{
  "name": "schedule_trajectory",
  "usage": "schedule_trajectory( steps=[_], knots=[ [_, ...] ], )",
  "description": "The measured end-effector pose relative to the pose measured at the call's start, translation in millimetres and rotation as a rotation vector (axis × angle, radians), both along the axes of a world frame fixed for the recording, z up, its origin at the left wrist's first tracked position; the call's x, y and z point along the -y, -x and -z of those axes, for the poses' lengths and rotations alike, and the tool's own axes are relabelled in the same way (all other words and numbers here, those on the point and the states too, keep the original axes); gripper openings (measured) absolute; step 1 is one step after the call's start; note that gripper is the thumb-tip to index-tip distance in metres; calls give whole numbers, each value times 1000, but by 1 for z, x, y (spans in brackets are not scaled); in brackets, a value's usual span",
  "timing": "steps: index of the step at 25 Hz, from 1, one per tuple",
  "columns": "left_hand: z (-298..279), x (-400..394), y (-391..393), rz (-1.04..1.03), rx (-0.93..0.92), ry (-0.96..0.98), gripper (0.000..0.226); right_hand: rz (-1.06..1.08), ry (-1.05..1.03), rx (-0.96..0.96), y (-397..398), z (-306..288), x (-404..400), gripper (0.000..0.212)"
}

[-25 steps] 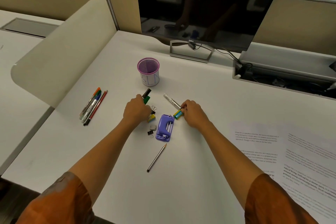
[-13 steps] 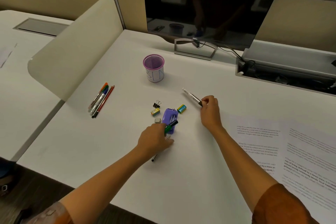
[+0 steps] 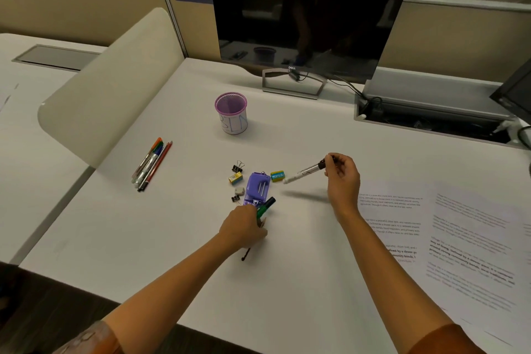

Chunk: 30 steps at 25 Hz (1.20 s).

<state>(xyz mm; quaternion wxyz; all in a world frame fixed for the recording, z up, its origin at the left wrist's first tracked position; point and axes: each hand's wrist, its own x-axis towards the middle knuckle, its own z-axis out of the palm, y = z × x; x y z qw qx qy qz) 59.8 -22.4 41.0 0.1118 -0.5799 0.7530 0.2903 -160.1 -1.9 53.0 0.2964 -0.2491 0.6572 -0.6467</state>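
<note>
My left hand (image 3: 243, 229) grips a green marker with a black cap (image 3: 266, 206) and lies over a pencil (image 3: 246, 254), whose dark end sticks out below the hand. My right hand (image 3: 342, 174) pinches the dark end of a white pen (image 3: 305, 172) and holds it above the desk, its tip pointing left toward a green and yellow eraser (image 3: 277, 176). Between the hands lies a purple stapler (image 3: 257, 188). A purple mesh pen cup (image 3: 231, 112) stands further back.
Several pens and pencils (image 3: 151, 165) lie in a bunch at the left. Two black binder clips (image 3: 237, 166), a yellow eraser (image 3: 235, 178) and a small grey piece (image 3: 239, 190) surround the stapler. Printed sheets (image 3: 448, 227) cover the right. A monitor (image 3: 304, 11) stands behind.
My left hand carried the green marker from behind the stapler to in front of it and onto the pencil. My right hand picked up the white pen, moved right and swung its tip leftward.
</note>
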Motion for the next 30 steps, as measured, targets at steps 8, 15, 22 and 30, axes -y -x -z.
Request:
schedule_trajectory(
  steps=[8,15,22,30],
  knots=[
    [-16,-10,23,-672,-857,-660,21,-430,-187,162,-7,-20,-10,12],
    [-8,-19,51,-863,-1258,-945,68,-557,-295,-183,-27,-12,-16,16],
    [-4,-21,64,-574,-1099,-136,45,-364,-345,-101,-2,-1,-28,22],
    [29,-28,72,-362,-1125,134,42,-273,-341,-99,13,26,-40,15]
  ],
)
